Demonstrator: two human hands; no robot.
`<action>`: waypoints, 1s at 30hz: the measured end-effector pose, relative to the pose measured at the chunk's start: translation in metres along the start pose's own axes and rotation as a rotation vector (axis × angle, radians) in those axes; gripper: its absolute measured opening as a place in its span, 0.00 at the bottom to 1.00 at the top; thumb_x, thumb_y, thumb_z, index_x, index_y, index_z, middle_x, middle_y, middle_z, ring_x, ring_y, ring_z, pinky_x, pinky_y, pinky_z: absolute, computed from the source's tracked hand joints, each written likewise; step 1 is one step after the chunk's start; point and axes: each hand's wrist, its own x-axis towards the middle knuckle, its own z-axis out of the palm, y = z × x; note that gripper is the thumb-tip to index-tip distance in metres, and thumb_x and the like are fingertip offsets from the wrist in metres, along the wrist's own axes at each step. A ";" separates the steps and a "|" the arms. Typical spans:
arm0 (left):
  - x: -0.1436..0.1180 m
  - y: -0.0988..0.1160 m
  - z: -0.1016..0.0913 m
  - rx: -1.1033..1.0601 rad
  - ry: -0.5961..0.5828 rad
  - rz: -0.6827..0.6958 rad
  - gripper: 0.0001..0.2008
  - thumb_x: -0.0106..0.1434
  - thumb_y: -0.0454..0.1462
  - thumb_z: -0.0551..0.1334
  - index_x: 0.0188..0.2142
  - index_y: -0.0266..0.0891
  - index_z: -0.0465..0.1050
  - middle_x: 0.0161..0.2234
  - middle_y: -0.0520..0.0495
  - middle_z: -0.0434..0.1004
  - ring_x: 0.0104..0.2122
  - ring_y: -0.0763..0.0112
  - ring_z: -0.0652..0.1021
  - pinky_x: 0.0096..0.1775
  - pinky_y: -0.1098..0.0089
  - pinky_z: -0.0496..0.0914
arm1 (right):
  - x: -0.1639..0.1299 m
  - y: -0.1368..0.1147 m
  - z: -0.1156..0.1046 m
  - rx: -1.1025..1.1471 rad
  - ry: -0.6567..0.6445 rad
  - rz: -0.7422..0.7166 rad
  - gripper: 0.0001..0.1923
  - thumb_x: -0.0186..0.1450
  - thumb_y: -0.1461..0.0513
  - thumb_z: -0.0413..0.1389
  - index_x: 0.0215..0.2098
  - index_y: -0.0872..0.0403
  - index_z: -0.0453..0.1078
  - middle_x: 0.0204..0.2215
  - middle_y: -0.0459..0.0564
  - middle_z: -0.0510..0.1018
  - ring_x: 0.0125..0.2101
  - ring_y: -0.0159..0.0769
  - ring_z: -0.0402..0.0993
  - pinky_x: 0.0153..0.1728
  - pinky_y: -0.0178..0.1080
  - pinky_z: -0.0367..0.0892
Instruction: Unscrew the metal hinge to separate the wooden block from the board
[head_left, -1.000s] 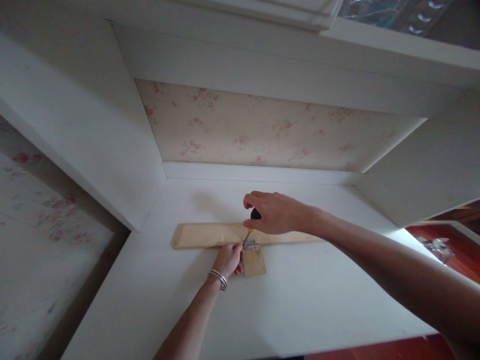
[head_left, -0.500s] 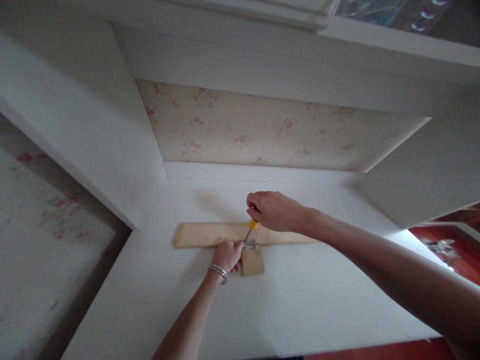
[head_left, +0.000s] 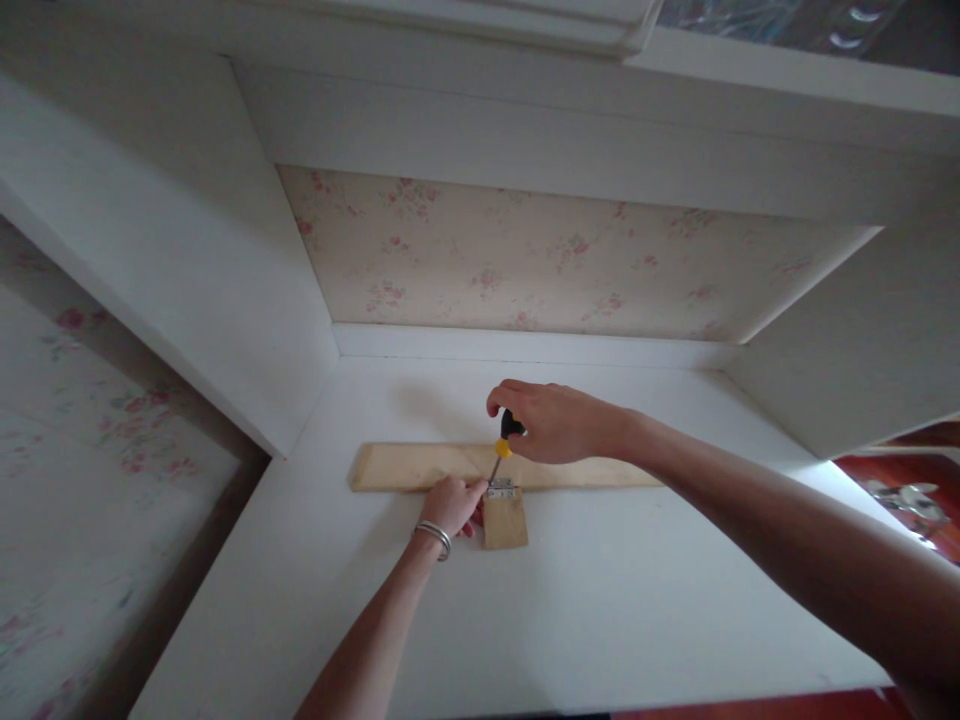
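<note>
The right hand (head_left: 551,423) is closed around the black-and-yellow handle of a screwdriver (head_left: 504,450); its shaft angles down to a small metal hinge (head_left: 501,489). The left hand (head_left: 452,503), fingers curled, presses at the hinge's left edge, steadying the workpiece. The hinge joins a long wooden strip (head_left: 420,466) to a short wooden block (head_left: 505,521) just below it. Both pieces lie flat on a white shelf surface (head_left: 600,600) inside a white alcove backed by floral wallpaper (head_left: 525,260). Red-brown flooring (head_left: 877,470) shows at right.
</note>
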 end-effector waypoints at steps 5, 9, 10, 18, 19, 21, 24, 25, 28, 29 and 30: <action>-0.001 0.001 -0.001 -0.028 -0.009 -0.006 0.29 0.60 0.54 0.47 0.25 0.34 0.74 0.27 0.43 0.79 0.16 0.72 0.74 0.17 0.75 0.61 | -0.001 0.000 0.000 -0.054 0.030 0.103 0.15 0.66 0.55 0.44 0.37 0.54 0.68 0.34 0.54 0.76 0.33 0.39 0.71 0.29 0.38 0.58; -0.002 0.001 -0.001 -0.029 0.009 -0.005 0.28 0.59 0.54 0.48 0.24 0.35 0.74 0.26 0.44 0.79 0.15 0.72 0.73 0.17 0.74 0.62 | -0.001 0.000 0.000 0.002 0.021 -0.026 0.13 0.61 0.61 0.49 0.45 0.52 0.65 0.43 0.52 0.74 0.34 0.36 0.71 0.30 0.36 0.59; -0.002 0.001 -0.001 -0.023 0.021 0.005 0.28 0.59 0.54 0.48 0.24 0.35 0.74 0.25 0.44 0.78 0.15 0.72 0.73 0.18 0.74 0.62 | -0.001 -0.001 0.000 0.002 0.021 -0.018 0.15 0.60 0.59 0.51 0.46 0.51 0.64 0.44 0.52 0.73 0.33 0.37 0.71 0.29 0.36 0.58; -0.002 0.000 -0.001 0.059 0.055 0.026 0.32 0.59 0.57 0.46 0.19 0.34 0.73 0.17 0.45 0.74 0.13 0.75 0.68 0.19 0.73 0.62 | 0.003 -0.006 -0.001 -0.065 0.038 0.032 0.12 0.63 0.63 0.46 0.44 0.54 0.65 0.42 0.53 0.74 0.34 0.38 0.72 0.29 0.37 0.59; -0.002 0.000 -0.002 0.075 0.065 0.025 0.33 0.59 0.57 0.46 0.17 0.34 0.72 0.16 0.45 0.72 0.13 0.75 0.67 0.19 0.73 0.62 | 0.002 -0.006 -0.002 -0.038 0.022 0.005 0.16 0.61 0.63 0.49 0.47 0.53 0.63 0.45 0.53 0.73 0.35 0.38 0.72 0.29 0.37 0.59; -0.003 0.000 -0.002 0.092 0.085 0.014 0.33 0.59 0.57 0.46 0.15 0.35 0.71 0.13 0.46 0.69 0.13 0.74 0.67 0.20 0.73 0.62 | 0.002 -0.007 -0.003 -0.017 -0.001 0.008 0.22 0.59 0.58 0.52 0.52 0.51 0.60 0.48 0.53 0.71 0.36 0.40 0.72 0.29 0.37 0.60; -0.003 0.001 -0.002 0.091 0.101 0.007 0.33 0.59 0.57 0.47 0.14 0.35 0.70 0.12 0.47 0.68 0.13 0.74 0.67 0.21 0.73 0.63 | 0.004 -0.009 -0.003 -0.087 0.005 0.122 0.20 0.63 0.50 0.47 0.45 0.54 0.65 0.42 0.57 0.74 0.36 0.44 0.72 0.31 0.40 0.61; -0.003 0.001 -0.003 0.092 0.107 0.011 0.33 0.59 0.57 0.47 0.13 0.36 0.70 0.12 0.47 0.67 0.14 0.73 0.68 0.22 0.72 0.63 | 0.005 -0.009 -0.003 -0.110 0.009 0.138 0.19 0.65 0.51 0.44 0.42 0.55 0.67 0.39 0.57 0.75 0.36 0.45 0.72 0.32 0.41 0.61; -0.004 0.002 -0.004 0.098 0.114 0.033 0.32 0.59 0.57 0.47 0.13 0.36 0.70 0.11 0.47 0.67 0.15 0.73 0.70 0.25 0.73 0.64 | 0.005 -0.009 -0.003 -0.100 -0.006 0.056 0.13 0.65 0.60 0.44 0.42 0.54 0.67 0.41 0.56 0.75 0.36 0.40 0.72 0.32 0.39 0.60; -0.005 0.002 -0.004 0.101 0.110 0.035 0.32 0.59 0.56 0.48 0.13 0.36 0.70 0.11 0.47 0.67 0.16 0.73 0.70 0.26 0.73 0.64 | 0.004 -0.009 -0.003 -0.082 -0.010 0.028 0.13 0.63 0.61 0.47 0.45 0.53 0.66 0.44 0.54 0.74 0.35 0.39 0.72 0.32 0.38 0.60; -0.005 0.003 -0.004 0.102 0.106 0.033 0.32 0.60 0.56 0.48 0.13 0.36 0.70 0.11 0.48 0.67 0.16 0.73 0.70 0.26 0.73 0.64 | 0.004 -0.008 -0.004 -0.068 -0.008 0.022 0.16 0.61 0.59 0.49 0.47 0.52 0.65 0.46 0.53 0.73 0.35 0.39 0.72 0.31 0.38 0.60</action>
